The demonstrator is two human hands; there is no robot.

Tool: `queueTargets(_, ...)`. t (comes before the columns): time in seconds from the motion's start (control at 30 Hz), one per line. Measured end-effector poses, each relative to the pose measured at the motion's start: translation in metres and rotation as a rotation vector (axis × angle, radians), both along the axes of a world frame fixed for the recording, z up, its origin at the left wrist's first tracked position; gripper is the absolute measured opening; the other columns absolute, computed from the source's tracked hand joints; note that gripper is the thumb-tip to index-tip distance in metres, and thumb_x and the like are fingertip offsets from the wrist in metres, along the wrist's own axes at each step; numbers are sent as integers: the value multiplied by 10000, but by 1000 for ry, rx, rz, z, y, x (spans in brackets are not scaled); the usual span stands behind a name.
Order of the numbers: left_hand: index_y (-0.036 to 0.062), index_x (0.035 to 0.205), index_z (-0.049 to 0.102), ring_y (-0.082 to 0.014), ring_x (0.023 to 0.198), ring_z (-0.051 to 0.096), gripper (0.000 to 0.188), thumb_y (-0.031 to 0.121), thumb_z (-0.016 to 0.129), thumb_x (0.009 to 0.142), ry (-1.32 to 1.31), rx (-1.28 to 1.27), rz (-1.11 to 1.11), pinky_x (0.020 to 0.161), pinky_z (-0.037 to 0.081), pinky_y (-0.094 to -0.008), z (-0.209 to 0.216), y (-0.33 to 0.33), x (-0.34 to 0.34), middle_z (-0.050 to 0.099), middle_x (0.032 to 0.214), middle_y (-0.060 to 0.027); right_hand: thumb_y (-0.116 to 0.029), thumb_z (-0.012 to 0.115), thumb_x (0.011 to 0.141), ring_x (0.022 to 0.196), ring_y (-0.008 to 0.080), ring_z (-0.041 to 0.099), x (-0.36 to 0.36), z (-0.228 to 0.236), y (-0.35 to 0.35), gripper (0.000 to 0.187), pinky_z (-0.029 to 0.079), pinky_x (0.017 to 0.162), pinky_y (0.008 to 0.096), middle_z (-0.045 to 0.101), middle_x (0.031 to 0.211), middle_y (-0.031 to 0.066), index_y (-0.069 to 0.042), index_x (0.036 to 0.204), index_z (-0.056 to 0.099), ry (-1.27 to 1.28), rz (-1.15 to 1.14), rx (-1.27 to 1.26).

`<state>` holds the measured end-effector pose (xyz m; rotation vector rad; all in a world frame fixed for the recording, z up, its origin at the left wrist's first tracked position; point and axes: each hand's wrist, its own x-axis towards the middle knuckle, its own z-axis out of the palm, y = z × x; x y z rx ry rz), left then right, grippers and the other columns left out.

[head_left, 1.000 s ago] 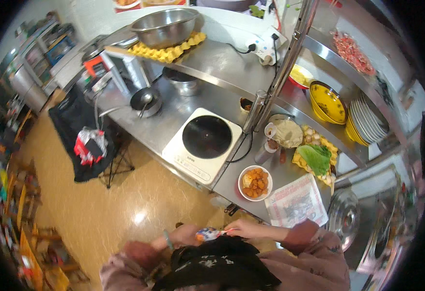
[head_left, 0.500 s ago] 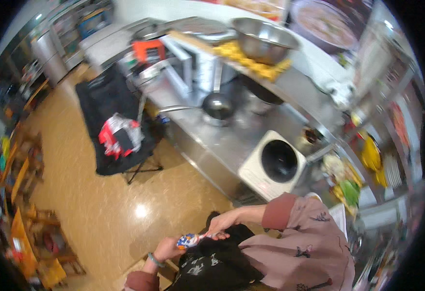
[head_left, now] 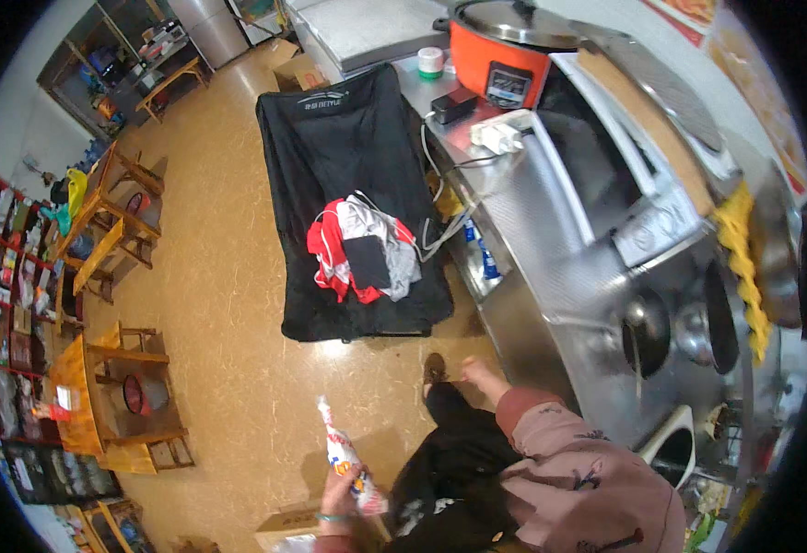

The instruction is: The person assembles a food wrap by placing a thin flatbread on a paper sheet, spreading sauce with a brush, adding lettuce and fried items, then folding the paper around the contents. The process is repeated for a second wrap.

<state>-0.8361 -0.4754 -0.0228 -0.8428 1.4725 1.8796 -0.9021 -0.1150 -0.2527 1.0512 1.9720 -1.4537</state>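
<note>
My left hand point(head_left: 337, 493) is closed round the lower part of a printed plastic bag point(head_left: 344, 452), white with orange, blue and red patches. The bag's twisted narrow neck points up and away from me; its contents cannot be made out. My right hand point(head_left: 485, 380) hangs apart from it, over the floor beside the steel counter, fingers curled with nothing visible in them. Ahead of both hands a black folding recliner point(head_left: 298, 157) carries a red and grey garment point(head_left: 330, 253) with a dark flat item point(head_left: 367, 263) on top.
The steel counter point(head_left: 523, 332) runs along my right, bearing an orange electric cooker point(head_left: 473, 64), white cables, a ladle point(head_left: 645, 332) and a hob point(head_left: 675, 447). Wooden chairs point(head_left: 86, 396) and stocked shelves point(head_left: 17, 304) stand left. A cardboard box point(head_left: 288, 521) is by my left arm.
My view has swung left. My right hand has let go of the bag's neck and moved away to the right. The bag stays in my left hand, its neck now pointing up.
</note>
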Motion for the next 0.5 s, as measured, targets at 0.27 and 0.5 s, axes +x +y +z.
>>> queueTargets(0.27, 49, 1004, 489, -226, 747, 568, 217, 170, 575, 845, -98, 327, 551, 686, 490, -373, -54, 74, -64, 565, 826, -93, -110, 547, 793, 821, 317, 580, -182, -130, 88, 125, 447, 742, 392, 604, 819, 176, -41, 893, 573, 469, -406, 587)
queueTargets(0.5, 42, 949, 522, -173, 683, 576, 125, 110, 558, 850, -300, 124, 451, 612, 481, -299, -93, 93, -91, 586, 802, -62, -127, 518, 862, 874, 392, 519, -306, -84, 184, 173, 432, 767, 409, 547, 945, 220, 25, 941, 545, 437, -125, 1054)
